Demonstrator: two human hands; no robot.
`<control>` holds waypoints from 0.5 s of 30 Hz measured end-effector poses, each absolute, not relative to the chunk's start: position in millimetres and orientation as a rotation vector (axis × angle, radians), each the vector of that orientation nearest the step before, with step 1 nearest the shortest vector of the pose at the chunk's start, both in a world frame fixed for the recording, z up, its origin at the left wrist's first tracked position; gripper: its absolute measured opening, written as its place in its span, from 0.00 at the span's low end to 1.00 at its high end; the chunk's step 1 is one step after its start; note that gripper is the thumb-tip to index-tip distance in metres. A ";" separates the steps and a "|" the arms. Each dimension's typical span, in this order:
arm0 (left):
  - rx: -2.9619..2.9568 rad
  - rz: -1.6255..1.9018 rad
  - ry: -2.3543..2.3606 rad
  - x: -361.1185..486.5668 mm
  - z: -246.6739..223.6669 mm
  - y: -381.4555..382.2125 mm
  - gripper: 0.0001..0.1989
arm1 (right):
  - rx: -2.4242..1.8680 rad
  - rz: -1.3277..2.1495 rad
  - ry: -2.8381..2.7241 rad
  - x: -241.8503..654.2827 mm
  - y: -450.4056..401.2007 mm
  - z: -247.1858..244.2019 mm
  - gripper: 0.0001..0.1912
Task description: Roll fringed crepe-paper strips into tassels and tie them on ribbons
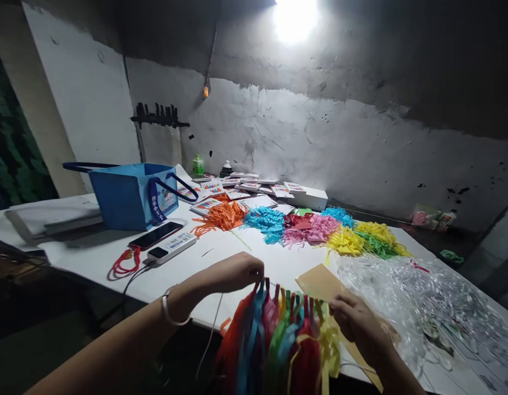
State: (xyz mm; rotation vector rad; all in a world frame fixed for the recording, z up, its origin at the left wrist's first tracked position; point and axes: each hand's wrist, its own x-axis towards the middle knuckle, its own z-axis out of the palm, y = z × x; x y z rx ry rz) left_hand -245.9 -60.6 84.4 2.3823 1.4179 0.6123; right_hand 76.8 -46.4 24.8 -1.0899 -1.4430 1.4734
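Note:
A row of multicoloured tassels [282,334] hangs from a string stretched between my two hands at the table's front edge. My left hand [241,271] is closed on the string at the left end, beside the orange and blue tassels. At the right end, next to the yellow tassel, my right hand [353,318] pinches the string. A brown cardboard piece [317,278] lies just behind the row, partly hidden by it. Farther back sit bundles of orange strips [223,214], blue strips [264,219], pink strips [315,227] and yellow strips [346,241].
On the left stand a blue bag [118,197], a dark phone [155,236] and a white power bank [171,248] with a cable. Clear plastic strips [427,302] cover the table's right side. Printed packets [248,186] lie stacked near the wall beside a white box [314,197].

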 end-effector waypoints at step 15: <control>2.118 1.004 1.733 -247.9 -18.9 -56.9 0.09 | -1.075 1.435 -1.345 20.9 -28.9 -66.9 0.32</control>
